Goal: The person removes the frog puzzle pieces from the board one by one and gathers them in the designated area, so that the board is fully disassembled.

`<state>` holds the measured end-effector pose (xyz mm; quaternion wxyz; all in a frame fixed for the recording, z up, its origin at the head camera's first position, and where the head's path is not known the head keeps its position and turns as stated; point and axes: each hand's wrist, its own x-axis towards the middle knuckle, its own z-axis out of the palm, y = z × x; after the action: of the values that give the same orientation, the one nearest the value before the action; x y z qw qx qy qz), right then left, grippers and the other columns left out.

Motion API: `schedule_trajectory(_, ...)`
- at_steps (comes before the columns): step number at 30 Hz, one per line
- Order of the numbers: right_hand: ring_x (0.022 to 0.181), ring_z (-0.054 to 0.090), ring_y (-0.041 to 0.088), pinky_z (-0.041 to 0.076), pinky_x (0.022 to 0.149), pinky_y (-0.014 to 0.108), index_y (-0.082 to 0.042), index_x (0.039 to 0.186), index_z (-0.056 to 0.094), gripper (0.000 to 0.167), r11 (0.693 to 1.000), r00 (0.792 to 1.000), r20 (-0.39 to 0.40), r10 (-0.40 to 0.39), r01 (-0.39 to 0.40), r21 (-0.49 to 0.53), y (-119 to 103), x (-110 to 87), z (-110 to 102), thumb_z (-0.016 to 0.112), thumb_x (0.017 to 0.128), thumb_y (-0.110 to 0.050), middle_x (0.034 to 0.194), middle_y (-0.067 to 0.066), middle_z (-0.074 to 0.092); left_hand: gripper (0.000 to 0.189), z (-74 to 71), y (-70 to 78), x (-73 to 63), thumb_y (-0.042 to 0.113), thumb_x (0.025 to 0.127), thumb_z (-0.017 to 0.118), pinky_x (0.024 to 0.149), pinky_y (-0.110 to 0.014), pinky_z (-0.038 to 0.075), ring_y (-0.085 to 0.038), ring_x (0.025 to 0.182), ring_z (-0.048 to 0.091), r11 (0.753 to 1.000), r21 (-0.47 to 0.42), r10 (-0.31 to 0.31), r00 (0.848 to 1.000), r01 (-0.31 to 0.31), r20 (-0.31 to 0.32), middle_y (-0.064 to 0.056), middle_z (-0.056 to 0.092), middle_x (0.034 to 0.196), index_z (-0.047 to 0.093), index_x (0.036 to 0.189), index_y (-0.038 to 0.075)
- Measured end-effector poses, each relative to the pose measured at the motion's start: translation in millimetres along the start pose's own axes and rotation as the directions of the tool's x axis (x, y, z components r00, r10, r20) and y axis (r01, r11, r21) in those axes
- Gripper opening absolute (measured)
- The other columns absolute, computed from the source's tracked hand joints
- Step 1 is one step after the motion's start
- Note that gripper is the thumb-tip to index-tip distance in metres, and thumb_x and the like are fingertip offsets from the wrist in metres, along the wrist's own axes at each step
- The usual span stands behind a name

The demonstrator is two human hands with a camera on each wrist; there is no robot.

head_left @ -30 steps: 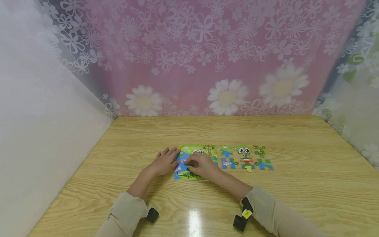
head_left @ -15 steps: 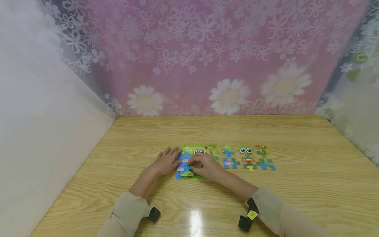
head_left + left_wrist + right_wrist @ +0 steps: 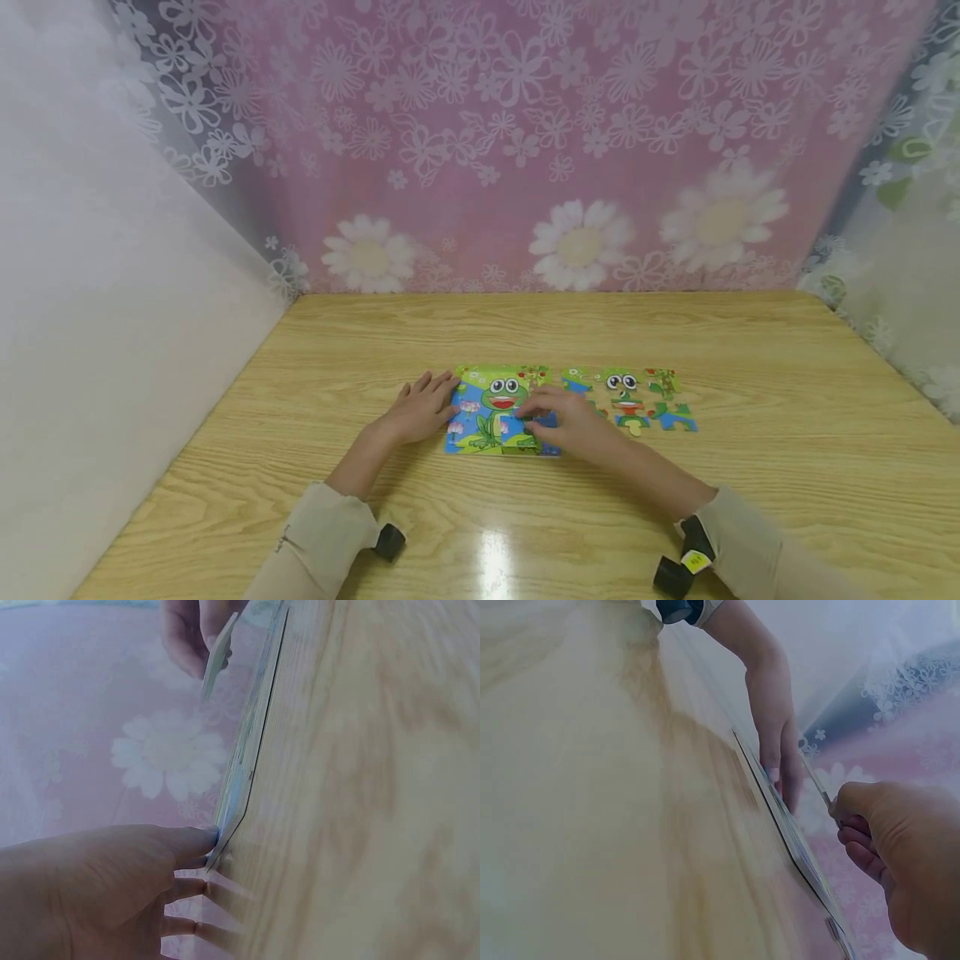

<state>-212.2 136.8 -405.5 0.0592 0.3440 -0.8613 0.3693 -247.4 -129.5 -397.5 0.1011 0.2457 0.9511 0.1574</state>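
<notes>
A frog picture board [image 3: 468, 392] lies flat on the table in the head view. Along its left edge rests my left hand [image 3: 422, 411], fingers spread and mostly straight, the thumb touching the border. My right hand [image 3: 576, 423] pinches a blue and green jigsaw piece [image 3: 513, 432] over the lower right part of the board. In the left wrist view, the tilted piece [image 3: 218, 658] is clear of the board [image 3: 251, 750]. From the right wrist view, thumb and curled fingers hold the piece [image 3: 817, 780] by its edge.
Right of the board, several loose jigsaw pieces [image 3: 622, 381] lie in two rows, one partly behind my right hand. The wooden table [image 3: 480, 325] runs back to a pink flowered curtain [image 3: 465, 192], with a white curtain [image 3: 150, 292] on the left.
My right hand has carried the jigsaw piece rightward, from the board's lower left to its lower right, uncovering the printed frog. My left hand has stayed in place.
</notes>
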Motion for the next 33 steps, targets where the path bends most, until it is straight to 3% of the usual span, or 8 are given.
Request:
schedule_trajectory(8, 0.088, 0.058, 0.016, 0.050, 0.070, 0.031, -0.011, 0.094, 0.069, 0.016, 0.999, 0.997, -0.056, -0.049, 0.049, -0.013, 8, -23.9, -22, 0.070, 0.081, -0.002, 0.095, -0.007, 0.061, 0.055, -0.5, 0.9, 0.3, 0.031, 0.099, 0.042, 0.103, -0.058, 0.008, -0.036, 0.135, 0.008, 1.000, -0.011, 0.010, 1.000, -0.010, -0.001, -0.011, 0.018, 0.150, 0.025, 0.146, 0.008)
schedule_trajectory(11, 0.086, 0.057, 0.013, 0.050, 0.070, 0.031, -0.012, 0.093, 0.069, 0.017, 0.999, 0.996, -0.075, -0.037, 0.035, -0.030, 11, -32.8, -29, 0.071, 0.079, -0.002, 0.094, -0.009, 0.061, 0.055, -0.3, 0.1, 0.8, 0.031, 0.099, 0.042, 0.103, -0.059, 0.008, -0.037, 0.135, 0.008, 1.000, -0.009, 0.012, 1.000, -0.013, -0.004, -0.011, 0.018, 0.150, 0.024, 0.146, 0.008)
schedule_trajectory(16, 0.079, 0.056, 0.010, 0.050, 0.064, 0.028, -0.009, 0.092, 0.068, 0.021, 0.995, 0.991, -0.097, -0.089, 0.085, -0.050, 19, -46.7, -38, 0.072, 0.076, 0.003, 0.094, -0.006, 0.059, 0.055, 0.0, -0.6, 1.3, 0.032, 0.099, 0.041, 0.103, -0.059, 0.008, -0.036, 0.136, 0.007, 1.000, -0.004, 0.009, 1.000, -0.009, -0.002, -0.010, 0.017, 0.150, 0.024, 0.146, 0.008)
schedule_trajectory(23, 0.082, 0.056, 0.010, 0.050, 0.067, 0.024, -0.013, 0.093, 0.067, 0.020, 0.996, 0.995, -0.060, -0.075, 0.073, -0.043, 28, -61.7, -47, 0.070, 0.079, 0.001, 0.093, -0.007, 0.059, 0.055, 1.0, -1.8, 1.9, 0.032, 0.099, 0.041, 0.103, -0.059, 0.008, -0.037, 0.136, 0.007, 1.000, -0.005, 0.009, 1.000, -0.009, -0.003, -0.011, 0.017, 0.150, 0.024, 0.146, 0.008)
schedule_trajectory(33, 0.087, 0.058, 0.012, 0.049, 0.075, 0.030, -0.016, 0.092, 0.068, 0.024, 0.983, 0.988, -0.006, -0.154, 0.153, -0.104, 39, -67.2, -48, 0.071, 0.078, 0.003, 0.096, -0.008, 0.060, 0.056, 2.4, -3.2, 2.9, 0.032, 0.099, 0.041, 0.103, -0.059, 0.009, -0.036, 0.135, 0.008, 1.000, -0.003, 0.012, 1.000, -0.012, -0.008, -0.011, 0.017, 0.150, 0.024, 0.146, 0.008)
